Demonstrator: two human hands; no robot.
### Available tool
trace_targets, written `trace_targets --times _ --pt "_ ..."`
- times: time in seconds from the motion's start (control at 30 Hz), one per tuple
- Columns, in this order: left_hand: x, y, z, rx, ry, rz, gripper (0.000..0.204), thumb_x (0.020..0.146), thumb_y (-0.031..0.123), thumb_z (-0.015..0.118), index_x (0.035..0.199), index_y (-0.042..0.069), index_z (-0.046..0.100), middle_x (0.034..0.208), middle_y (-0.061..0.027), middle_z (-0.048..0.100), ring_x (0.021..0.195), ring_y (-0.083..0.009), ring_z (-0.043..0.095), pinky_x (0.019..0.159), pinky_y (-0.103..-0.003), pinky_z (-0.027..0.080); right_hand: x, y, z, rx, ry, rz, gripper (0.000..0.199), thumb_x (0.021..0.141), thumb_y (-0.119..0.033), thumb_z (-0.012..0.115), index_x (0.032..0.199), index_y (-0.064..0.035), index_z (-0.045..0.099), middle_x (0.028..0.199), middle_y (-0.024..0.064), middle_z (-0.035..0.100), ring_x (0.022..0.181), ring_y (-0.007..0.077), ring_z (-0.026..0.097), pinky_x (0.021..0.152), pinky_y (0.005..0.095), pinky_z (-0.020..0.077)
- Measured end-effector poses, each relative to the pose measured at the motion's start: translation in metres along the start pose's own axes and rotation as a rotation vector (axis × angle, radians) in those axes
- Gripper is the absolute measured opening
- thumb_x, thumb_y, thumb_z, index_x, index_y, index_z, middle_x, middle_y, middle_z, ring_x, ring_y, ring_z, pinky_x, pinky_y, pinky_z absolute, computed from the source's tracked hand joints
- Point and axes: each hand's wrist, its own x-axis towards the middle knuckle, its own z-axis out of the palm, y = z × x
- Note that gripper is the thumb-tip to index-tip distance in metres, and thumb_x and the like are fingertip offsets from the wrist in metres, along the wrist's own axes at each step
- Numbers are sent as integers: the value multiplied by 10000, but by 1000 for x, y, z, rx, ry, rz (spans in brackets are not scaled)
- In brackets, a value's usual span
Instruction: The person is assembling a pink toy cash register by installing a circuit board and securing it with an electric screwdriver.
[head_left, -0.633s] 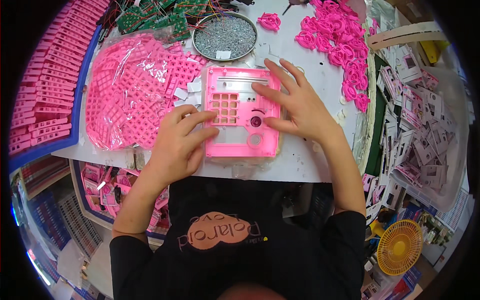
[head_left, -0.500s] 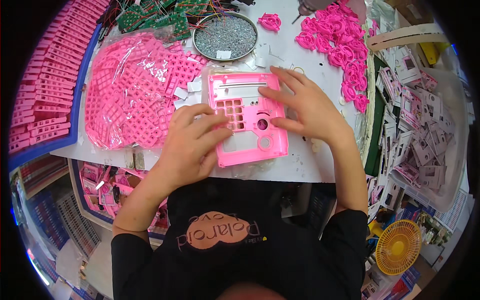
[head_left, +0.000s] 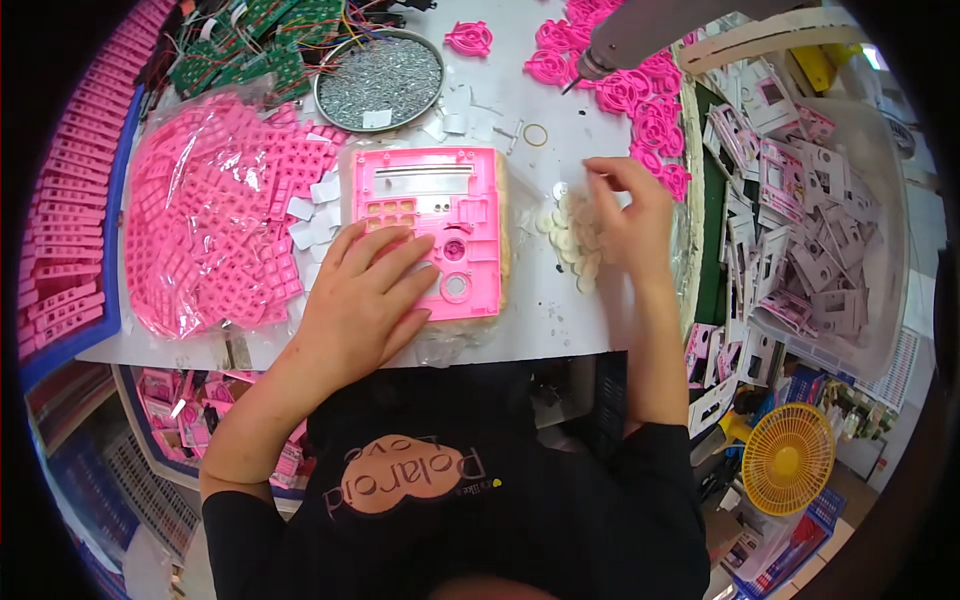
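Observation:
A pink plastic housing panel [head_left: 480, 222] lies on a padded block on the white table in front of me, with its ribbed inner side up. It has a grid of square openings, a long slot and round holes. My left hand [head_left: 365, 285] rests flat over its lower left part with the fingers spread, covering part of the grid. My right hand [head_left: 637, 225] is off the panel to the right, beside a small pile of white discs [head_left: 566, 232]. Its thumb and index finger are bent close together; whatever is between them is too small to make out.
A bag of pink keypads [head_left: 215, 215], a round tin of screws [head_left: 380, 85] and green circuit boards [head_left: 235, 50] lie at left and back. Pink ring-shaped parts [head_left: 640, 100] and a hanging electric screwdriver [head_left: 610, 50] are at back right. A clear bin [head_left: 850, 230] holds printed cards.
My right hand has left the panel and moved right to the white discs. My left hand now lies flatter on the panel. The whole view has shifted, and the screwdriver shows more.

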Motion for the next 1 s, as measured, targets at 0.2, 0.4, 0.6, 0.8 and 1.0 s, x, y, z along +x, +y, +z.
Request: trace_targets --times 0.2,0.4,0.6,0.8,1.0 --pt "1 0 2 -8 10 -14 396 783 202 739 1156 96 661 1366 -100 580 1271 -346 501 1110 -560 342 13 -4 -8 -515 -130 -179 205 810 -183 713 961 -50 751 949 114 708 971 303 614 867 423 511" --pt "4 3 1 -50 69 -13 368 786 167 733 1140 92 666 1316 -124 591 1245 -346 510 1078 -541 360 20 -2 8 -662 -118 -376 152 789 -156 730 895 -49 710 904 101 671 897 319 589 780 412 514" --pt "7 26 -8 -721 132 -405 198 920 168 674 1068 36 667 961 -77 684 815 -185 635 724 -324 495 -14 -56 28 64 -133 -524 146 738 -26 786 856 -36 702 905 85 638 770 224 621 694 304 507" --pt "15 11 -10 -1561 -209 -592 191 1034 191 570 1012 12 633 773 36 585 655 -9 493 555 -202 379 -59 -89 45 366 -250 -660 177 734 44 811 875 -13 720 976 137 656 764 212 671 621 296 534" --pt "3 33 -7 -1135 91 -546 144 987 120 640 900 13 599 709 47 558 609 -5 468 522 -198 365 -76 -88 63 363 -153 -398 176 773 19 791 929 1 713 906 112 691 717 216 687 581 306 532"
